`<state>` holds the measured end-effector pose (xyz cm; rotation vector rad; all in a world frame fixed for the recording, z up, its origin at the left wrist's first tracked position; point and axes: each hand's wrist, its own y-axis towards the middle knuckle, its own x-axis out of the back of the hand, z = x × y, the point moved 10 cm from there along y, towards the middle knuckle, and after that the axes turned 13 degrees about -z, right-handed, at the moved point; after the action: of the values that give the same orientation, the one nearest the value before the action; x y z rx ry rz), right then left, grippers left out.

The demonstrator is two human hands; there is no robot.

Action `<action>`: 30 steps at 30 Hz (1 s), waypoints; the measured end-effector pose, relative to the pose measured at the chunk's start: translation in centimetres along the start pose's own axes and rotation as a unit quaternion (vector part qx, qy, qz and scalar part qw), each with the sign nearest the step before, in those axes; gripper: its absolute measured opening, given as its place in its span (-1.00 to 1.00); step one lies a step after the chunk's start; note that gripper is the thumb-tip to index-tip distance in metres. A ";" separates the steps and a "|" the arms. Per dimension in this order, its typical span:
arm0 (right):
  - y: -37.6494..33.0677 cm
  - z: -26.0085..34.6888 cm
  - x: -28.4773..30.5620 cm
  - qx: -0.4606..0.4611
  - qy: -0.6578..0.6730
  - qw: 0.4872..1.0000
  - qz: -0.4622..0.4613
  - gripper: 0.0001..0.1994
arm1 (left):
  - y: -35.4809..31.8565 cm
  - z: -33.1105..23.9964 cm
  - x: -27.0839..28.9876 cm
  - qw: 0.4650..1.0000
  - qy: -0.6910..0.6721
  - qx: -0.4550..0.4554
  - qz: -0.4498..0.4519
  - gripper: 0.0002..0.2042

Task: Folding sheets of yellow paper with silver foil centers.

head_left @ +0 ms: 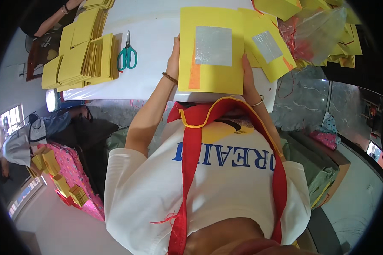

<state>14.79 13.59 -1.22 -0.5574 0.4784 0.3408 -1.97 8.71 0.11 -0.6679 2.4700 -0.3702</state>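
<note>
Between my hands is a yellow sheet of joss paper (219, 78) with a silver square and an orange strip on it. It lies near the table's front edge; whether more sheets lie beneath it, I cannot tell. My left hand (174, 59) grips its left edge, and my right hand (248, 76) grips the right edge. Most fingers of both hands are hidden by the paper. Just beyond my right hand, another yellow joss paper sheet (281, 63) lies tilted, also bearing a silver patch. Scissors (127, 57) with teal handles rest to the left, blades pointing away.
Folded yellow paper bundles (74, 63) are piled along the left of the white table (151, 25). A clear plastic bag (323, 36) with red string sits among yellow papers at right. Another person's arm (53, 22) reaches in at far left. More bundles lie on pink cloth (74, 159).
</note>
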 end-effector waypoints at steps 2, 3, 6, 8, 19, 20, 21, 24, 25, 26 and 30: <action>-0.1 0.0 -0.2 -0.002 -0.004 1.000 -0.005 -0.45 | -0.1 -0.3 -0.2 1.000 -0.005 0.005 0.001 -0.42; -0.2 0.0 -0.2 -0.005 -0.006 1.000 -0.009 -0.45 | -0.1 -0.4 -0.5 1.000 -0.006 0.004 0.003 -0.42; -0.5 0.9 -0.9 0.015 -0.006 1.000 -0.014 -0.45 | 0.1 -0.4 0.3 0.999 -0.014 -0.017 -0.049 -0.42; -1.0 1.7 -1.9 0.025 -0.017 0.999 -0.011 -0.46 | 0.7 0.4 0.3 0.998 -0.059 0.007 -0.005 -0.41; -2.5 5.2 1.0 0.209 -0.126 0.968 -0.057 -0.40 | 0.1 -2.7 4.6 0.991 0.016 -0.107 -0.078 -0.45; -4.5 7.3 -0.8 0.314 -0.249 0.916 -0.008 -0.42 | -1.7 -5.2 3.7 0.975 0.131 -0.165 -0.071 -0.49; -6.7 8.7 -2.8 0.409 -0.365 0.835 0.043 -0.42 | -3.3 -7.0 2.8 0.943 0.243 -0.220 -0.061 -0.53; -9.2 8.8 -5.1 0.436 -0.479 0.756 0.089 -0.44 | -6.2 -7.9 2.3 0.919 0.294 -0.261 -0.021 -0.55; -9.7 8.4 -5.8 0.456 -0.533 0.706 0.100 -0.45 | -7.1 -7.6 1.6 0.888 0.366 -0.278 0.006 -0.53; -9.7 8.1 -5.6 0.453 -0.533 0.707 0.103 -0.45 | -8.2 -7.6 0.9 0.876 0.375 -0.302 0.025 -0.44; -9.9 6.5 -4.5 0.478 -0.592 0.640 0.105 -0.46 | -12.1 -7.0 -2.9 0.700 0.542 -0.455 0.094 -0.30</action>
<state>17.45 8.63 10.14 0.8213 -0.6082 0.5331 0.74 0.90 11.74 -0.5990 3.8220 0.9274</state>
